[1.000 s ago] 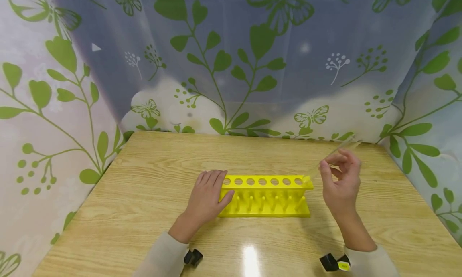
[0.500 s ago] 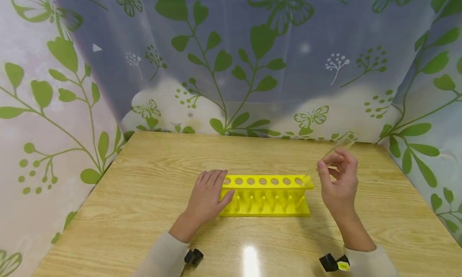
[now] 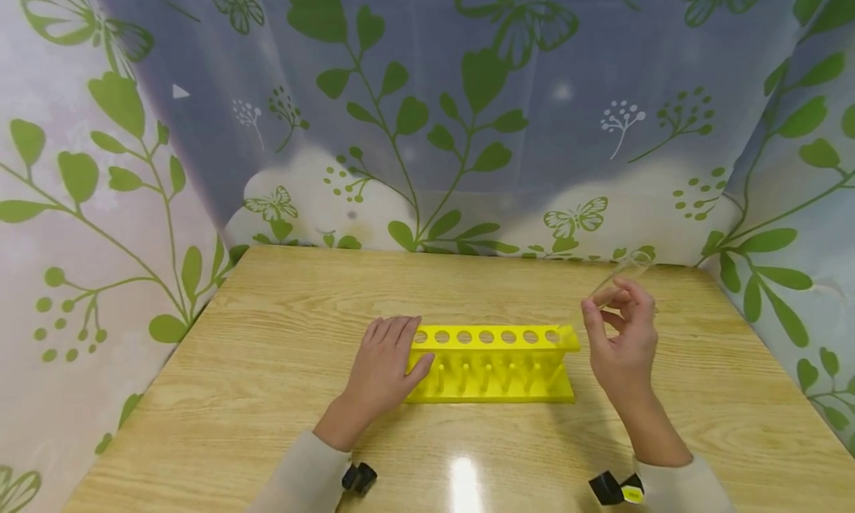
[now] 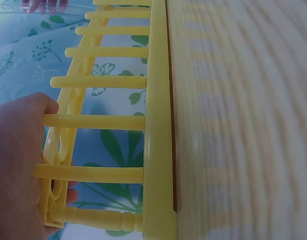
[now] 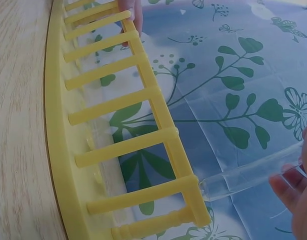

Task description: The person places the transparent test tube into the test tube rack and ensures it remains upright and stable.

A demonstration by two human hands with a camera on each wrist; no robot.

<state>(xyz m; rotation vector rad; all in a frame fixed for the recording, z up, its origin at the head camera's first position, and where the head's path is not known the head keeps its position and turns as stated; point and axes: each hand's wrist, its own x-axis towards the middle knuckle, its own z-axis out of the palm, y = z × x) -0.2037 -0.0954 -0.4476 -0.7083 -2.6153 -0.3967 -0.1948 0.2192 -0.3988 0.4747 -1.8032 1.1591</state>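
Note:
A yellow test tube rack (image 3: 490, 391) stands on the table, with a row of round holes along its top bar and a row of pegs below. My left hand (image 3: 384, 364) grips its left end, thumb in front and fingers over the top bar. To the right of the rack, my right hand (image 3: 624, 342) pinches a clear glass test tube (image 5: 248, 172) between thumb and fingers. The tube slants, its open mouth up and to the right. In the right wrist view its rounded lower end is close to the rack's right end; whether they touch I cannot tell.
The wood-grain table (image 3: 267, 298) reaches back to a curtain (image 3: 427, 149) printed with green leaves and butterflies, which also hangs at both sides. Black wrist-worn devices (image 3: 359, 477) show near both sleeves.
My right hand has shifted slightly left, bringing the test tube with it toward the rack's right end. The left hand and the rack stay where they were.

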